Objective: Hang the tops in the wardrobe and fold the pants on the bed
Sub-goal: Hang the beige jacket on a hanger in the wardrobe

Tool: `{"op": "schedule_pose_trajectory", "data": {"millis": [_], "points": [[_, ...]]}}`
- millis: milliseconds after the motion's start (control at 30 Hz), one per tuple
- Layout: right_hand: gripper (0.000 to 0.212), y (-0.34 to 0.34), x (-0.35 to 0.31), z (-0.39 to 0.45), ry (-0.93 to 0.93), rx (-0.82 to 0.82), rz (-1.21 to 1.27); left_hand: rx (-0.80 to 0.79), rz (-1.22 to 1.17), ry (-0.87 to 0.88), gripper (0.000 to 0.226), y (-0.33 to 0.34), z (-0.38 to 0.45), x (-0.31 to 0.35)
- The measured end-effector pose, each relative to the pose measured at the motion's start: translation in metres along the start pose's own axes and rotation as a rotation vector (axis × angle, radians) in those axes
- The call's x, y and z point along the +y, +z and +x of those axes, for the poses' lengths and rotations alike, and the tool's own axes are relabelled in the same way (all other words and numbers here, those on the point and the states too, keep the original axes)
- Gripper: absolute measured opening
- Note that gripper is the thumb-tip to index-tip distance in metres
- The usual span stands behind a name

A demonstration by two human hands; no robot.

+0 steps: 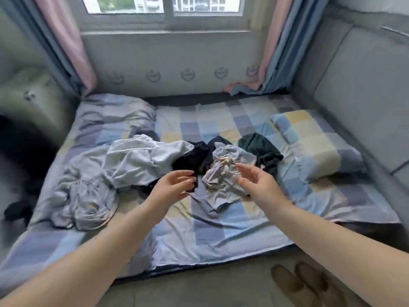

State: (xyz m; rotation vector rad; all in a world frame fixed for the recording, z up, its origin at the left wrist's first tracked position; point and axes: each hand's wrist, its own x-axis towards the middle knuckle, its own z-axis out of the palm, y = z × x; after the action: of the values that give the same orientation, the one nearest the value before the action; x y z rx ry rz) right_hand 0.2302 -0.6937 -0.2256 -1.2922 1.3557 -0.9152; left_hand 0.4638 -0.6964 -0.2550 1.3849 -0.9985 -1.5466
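Head view: a bed (221, 235) with a checked blue, yellow and grey sheet runs up to a window wall, and a heap of clothes lies across its middle. Left hand (171, 185) is extended over the near edge of the heap, palm turned inward, fingers loosely spread and gripping nothing; its fingertips lie just beside a dark navy garment (194, 158). Right hand (254, 180) is extended opposite it, palm facing the left hand, fingers relaxed and apart, holding nothing. Between and just beyond the two hands lies a crumpled light grey garment (221, 182) with a small pale pattern near its top. Whether either hand touches cloth cannot be told. To the left, a large white garment (141, 158) lies bunched, touching the navy one; a pale lilac-grey garment (86, 204) is piled at the bed's left edge. A dark green garment (261, 149) lies to the right of the heap, near a checked pillow (314, 140). A second, striped pillow (110, 116) lies at far left. A pair of brown slippers (303, 282) stands on the floor beside the bed. Which garments are tops or pants cannot be told.
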Motion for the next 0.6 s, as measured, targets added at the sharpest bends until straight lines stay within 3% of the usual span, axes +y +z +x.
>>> {"op": "schedule_pose_trajectory", "data": {"millis": [333,600], "points": [[0.026,0.1,0.0,0.106,0.075,-0.389,-0.035,0.449,-0.117,-0.07,0.016,-0.097,0.007,-0.015],[0.024,0.192,0.013,0.17,0.149,-0.55,-0.06,0.688,-0.178,-0.176,0.017,-0.169,0.005,-0.051]]}}
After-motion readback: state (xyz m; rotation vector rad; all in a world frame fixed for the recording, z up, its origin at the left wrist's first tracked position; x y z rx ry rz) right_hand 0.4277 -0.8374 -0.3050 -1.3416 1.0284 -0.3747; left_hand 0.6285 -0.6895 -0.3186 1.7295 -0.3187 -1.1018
